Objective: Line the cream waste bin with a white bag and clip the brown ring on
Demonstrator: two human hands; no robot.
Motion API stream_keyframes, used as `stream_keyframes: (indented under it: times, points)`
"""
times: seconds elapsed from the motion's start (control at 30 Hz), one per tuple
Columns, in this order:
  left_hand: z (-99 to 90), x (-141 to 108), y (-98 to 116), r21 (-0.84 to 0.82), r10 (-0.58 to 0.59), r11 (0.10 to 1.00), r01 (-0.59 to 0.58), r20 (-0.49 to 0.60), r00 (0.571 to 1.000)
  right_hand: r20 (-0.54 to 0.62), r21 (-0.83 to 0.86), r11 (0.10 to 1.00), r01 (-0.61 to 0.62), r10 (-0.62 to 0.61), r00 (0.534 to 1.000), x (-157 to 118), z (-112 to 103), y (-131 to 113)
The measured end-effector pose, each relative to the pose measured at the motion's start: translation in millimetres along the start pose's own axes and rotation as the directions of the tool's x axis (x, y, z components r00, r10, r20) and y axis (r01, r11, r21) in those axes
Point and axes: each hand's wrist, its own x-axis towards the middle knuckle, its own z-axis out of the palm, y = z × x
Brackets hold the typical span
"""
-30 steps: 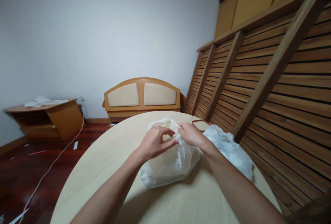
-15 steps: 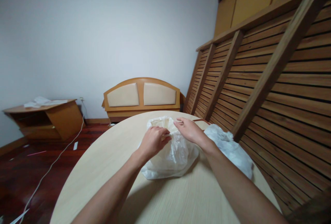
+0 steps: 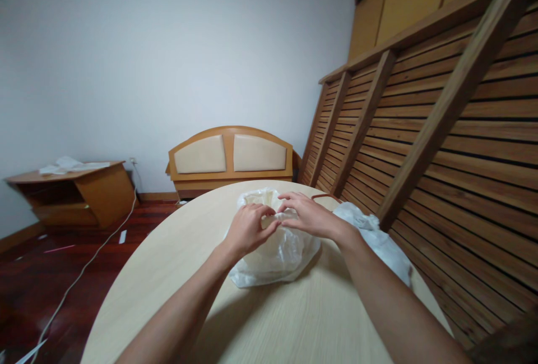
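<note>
A translucent white plastic bag stands with its mouth open upward on the round pale table. Something pale yellowish shows inside it, too unclear to name. My left hand is at the near left of the bag's rim, thumb and fingers curled together on the plastic edge. My right hand meets it from the right, its fingertips pinching the same part of the rim. The fingertips of both hands nearly touch.
A second whitish plastic bag lies on the table's right side, partly behind my right forearm. Near it is a thin reddish-brown strip. A slatted wooden frame leans at the right. A low cabinet stands at the left.
My right hand has moved slightly left and down from the bag's right rim, and its fingers have closed in beside my left hand's fingertips. The bag's rim has shifted a little.
</note>
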Motion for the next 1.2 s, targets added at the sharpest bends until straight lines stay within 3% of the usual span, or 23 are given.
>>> stream_keyframes:
  times: [0.3,0.5,0.63,0.77,0.93,1.07,1.2]
  points:
    - [4.3,2.5,-4.7,0.076,-0.036,0.996,0.034,0.025,0.999,-0.043,-0.093,0.996,0.016,-0.020,0.999,4.8,11.5,-1.9]
    - [-1.3,5.7,-22.7,-0.043,-0.167,0.986,0.163,-0.126,0.978,-0.178,-0.052,0.999,0.015,-0.024,0.984,5.8,0.9,-7.5]
    - [-9.2,8.6,-43.2,-0.239,-0.283,0.943,0.233,-0.201,0.938,-0.206,-0.043,0.999,0.004,-0.013,0.978,4.8,-9.0,-13.9]
    - [-19.2,10.4,-62.8,-0.408,-0.388,0.870,0.276,-0.220,0.895,-0.050,-0.001,1.000,0.005,-0.005,0.999,3.1,-11.1,-16.9]
    - [-27.0,9.8,-84.2,-0.622,-0.558,0.714,0.321,-0.228,0.798,0.076,-0.043,0.996,0.080,-0.077,0.994,4.2,-3.3,-16.6]
    - [-27.4,8.0,-93.0,-0.715,-0.658,0.601,0.356,-0.190,0.729,0.114,-0.080,0.988,0.135,-0.125,0.986,5.7,5.3,-14.8]
    - [-25.3,6.4,-93.7,-0.752,-0.694,0.549,0.366,-0.166,0.700,0.112,-0.106,0.986,0.132,-0.120,0.986,6.8,12.1,-14.2]
